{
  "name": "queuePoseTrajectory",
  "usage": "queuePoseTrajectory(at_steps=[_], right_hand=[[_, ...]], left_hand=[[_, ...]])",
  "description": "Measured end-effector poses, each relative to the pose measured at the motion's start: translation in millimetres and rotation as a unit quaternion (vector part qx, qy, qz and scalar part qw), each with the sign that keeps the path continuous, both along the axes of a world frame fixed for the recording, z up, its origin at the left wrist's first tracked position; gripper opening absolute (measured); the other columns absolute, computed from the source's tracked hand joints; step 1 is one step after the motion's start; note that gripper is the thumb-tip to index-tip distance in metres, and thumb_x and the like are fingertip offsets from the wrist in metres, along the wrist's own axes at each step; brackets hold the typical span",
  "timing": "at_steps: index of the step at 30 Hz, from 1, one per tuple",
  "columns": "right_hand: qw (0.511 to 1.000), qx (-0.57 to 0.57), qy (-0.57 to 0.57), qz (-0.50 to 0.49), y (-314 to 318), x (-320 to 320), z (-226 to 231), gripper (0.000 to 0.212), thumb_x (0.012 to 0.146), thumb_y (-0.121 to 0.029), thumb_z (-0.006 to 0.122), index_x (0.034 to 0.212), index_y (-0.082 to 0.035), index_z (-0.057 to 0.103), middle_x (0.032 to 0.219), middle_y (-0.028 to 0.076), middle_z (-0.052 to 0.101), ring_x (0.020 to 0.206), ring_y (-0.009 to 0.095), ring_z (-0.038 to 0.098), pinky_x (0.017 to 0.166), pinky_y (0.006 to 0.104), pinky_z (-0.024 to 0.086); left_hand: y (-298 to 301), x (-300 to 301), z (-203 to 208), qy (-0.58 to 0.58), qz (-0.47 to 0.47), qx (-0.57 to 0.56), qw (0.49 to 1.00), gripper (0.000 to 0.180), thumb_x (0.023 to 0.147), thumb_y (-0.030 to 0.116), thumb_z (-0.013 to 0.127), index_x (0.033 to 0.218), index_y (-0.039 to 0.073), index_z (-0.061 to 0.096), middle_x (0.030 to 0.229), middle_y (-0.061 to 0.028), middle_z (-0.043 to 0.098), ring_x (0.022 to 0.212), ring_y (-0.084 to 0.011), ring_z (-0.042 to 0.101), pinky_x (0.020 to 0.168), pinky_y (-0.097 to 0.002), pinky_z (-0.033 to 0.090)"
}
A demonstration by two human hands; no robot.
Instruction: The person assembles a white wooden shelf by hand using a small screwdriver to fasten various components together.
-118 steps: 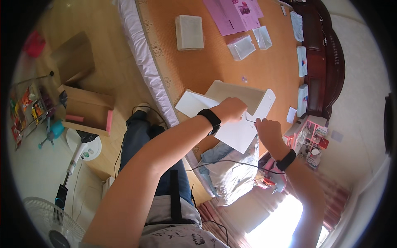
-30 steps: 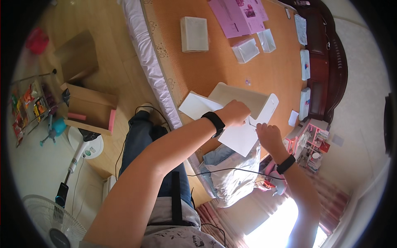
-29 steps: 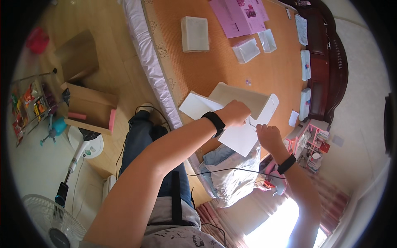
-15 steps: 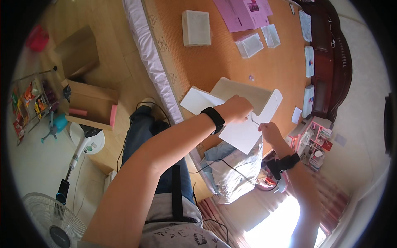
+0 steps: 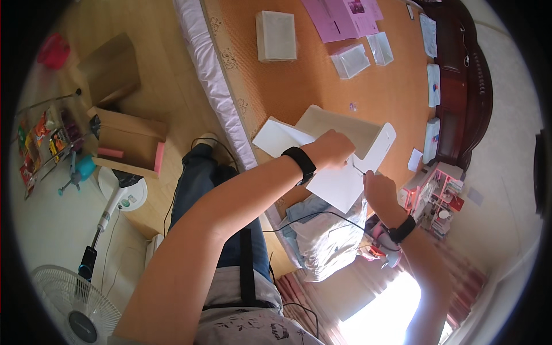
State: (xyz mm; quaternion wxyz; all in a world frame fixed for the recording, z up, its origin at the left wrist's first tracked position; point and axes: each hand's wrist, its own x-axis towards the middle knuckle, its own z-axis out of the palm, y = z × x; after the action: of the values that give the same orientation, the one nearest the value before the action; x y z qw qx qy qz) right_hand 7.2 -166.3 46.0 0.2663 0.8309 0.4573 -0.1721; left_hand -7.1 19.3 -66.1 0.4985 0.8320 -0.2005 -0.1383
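Note:
An opened white cardboard box (image 5: 330, 123) lies on the orange bed mat (image 5: 310, 80), its flaps spread toward me. Over its near edge my left hand (image 5: 330, 150) is closed, knuckles up; what its fingers grip is hidden. My right hand (image 5: 379, 192) is closed beside the front flap (image 5: 338, 192). From its fingertips a thin, greyish, stick-like piece (image 5: 357, 169) runs toward the left hand; it is too small to name. Both wrists wear black bands.
A white box (image 5: 276, 35), two clear plastic boxes (image 5: 351, 60) and pink sheets (image 5: 345, 20) lie farther up the mat. A pillow (image 5: 330, 244) and a black cable (image 5: 310, 215) are near my right arm. On the floor are an open brown carton (image 5: 129, 141) and a fan (image 5: 77, 305).
My right hand has turned a little at the wrist and moved slightly down, still pinching the thin piece. The black cable has swung upward. My left hand stays at the box edge.

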Motion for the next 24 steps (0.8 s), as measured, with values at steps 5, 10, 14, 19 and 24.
queuePoseTrajectory(at_steps=[5,10,14,19,24], right_hand=[[0.922,-0.129,0.286,-0.228,-14,50,-23,0.007,0.078,-0.01,0.053,0.073,-0.005,0.055,0.056,0.009,0.051,0.054,0.021,0.055,0.047,0.0324,0.042],[0.977,0.074,0.1,-0.174,-26,26,-9,0.014,0.085,-0.015,0.05,0.074,-0.007,0.051,0.053,0.006,0.045,0.052,0.017,0.053,0.048,0.0316,0.038],[0.989,-0.047,-0.067,0.123,21,10,8,0.012,0.081,-0.019,0.055,0.079,-0.011,0.047,0.067,0.004,0.05,0.059,0.017,0.055,0.055,0.031,0.041],[0.973,-0.083,-0.099,0.191,11,3,8,0.008,0.073,-0.013,0.057,0.075,-0.011,0.049,0.064,0.002,0.051,0.059,0.016,0.057,0.059,0.0284,0.044],[0.996,-0.068,-0.05,0.009,8,-4,-5,0.008,0.075,-0.014,0.057,0.074,-0.009,0.051,0.059,0.005,0.052,0.055,0.017,0.055,0.052,0.029,0.044]], left_hand=[[-3,-1,-3,0.004,0.019,-0.019,1.0,0.032,0.075,0.017,0.066,0.105,0.007,0.064,0.092,-0.0131,0.065,0.089,-0.0282,0.061,0.081,-0.0383,0.046],[-6,2,3,-0.008,-0.002,-0.025,1.0,0.034,0.074,0.018,0.067,0.106,0.006,0.063,0.089,-0.0133,0.065,0.087,-0.0288,0.062,0.078,-0.039,0.048],[-1,2,0,-0.013,0.002,-0.009,1.0,0.035,0.072,0.017,0.067,0.106,0.006,0.063,0.087,-0.0132,0.066,0.085,-0.0288,0.062,0.077,-0.0388,0.048],[-2,1,2,-0.016,0.003,-0.014,1.0,0.034,0.073,0.017,0.066,0.105,0.005,0.063,0.089,-0.0135,0.065,0.086,-0.0291,0.062,0.077,-0.0387,0.048],[-1,-1,-2,0.003,0.007,-0.002,1.0,0.035,0.074,0.016,0.066,0.107,0.005,0.063,0.092,-0.0138,0.065,0.088,-0.0298,0.061,0.079,-0.0394,0.048]])
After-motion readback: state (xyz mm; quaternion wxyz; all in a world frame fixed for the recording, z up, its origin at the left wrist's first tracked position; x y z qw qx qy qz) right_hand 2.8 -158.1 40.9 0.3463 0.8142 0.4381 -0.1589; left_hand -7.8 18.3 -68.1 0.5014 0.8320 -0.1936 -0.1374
